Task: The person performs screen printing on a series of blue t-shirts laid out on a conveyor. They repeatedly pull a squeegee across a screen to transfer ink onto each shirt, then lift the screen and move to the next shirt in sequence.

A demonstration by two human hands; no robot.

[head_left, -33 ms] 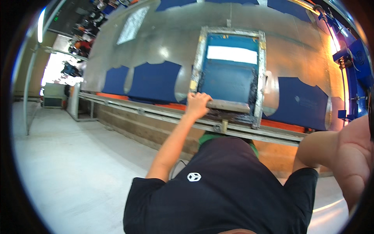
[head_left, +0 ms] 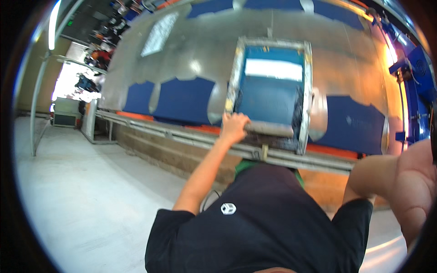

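Note:
A screen-printing frame (head_left: 307, 98) with a blue mesh and a white band across its upper part lies on the long metal table in front of me. My left hand (head_left: 234, 128) is closed around its near left corner, fingertips beside the end of a grey squeegee-like bar (head_left: 271, 128). This bar lies across the near end of the mesh, dark ink smears about it. My right hand (head_left: 415, 182) is raised close at the right rim, palm showing, apart from the table. Its fingers are cut off by the picture's dark edge.
Navy fabric pieces (head_left: 182, 101) lie flat on the metal table (head_left: 200, 54), left, right and far side. A metal rail (head_left: 177, 135) runs along its near edge. Blue machinery (head_left: 416, 68) with a glowing lamp stands at right. A grey cabinet (head_left: 66, 111) stands far left.
The view has tilted slightly, so the table and frame sit a little lower in the picture. My left hand stays at the frame's corner; my right stays raised.

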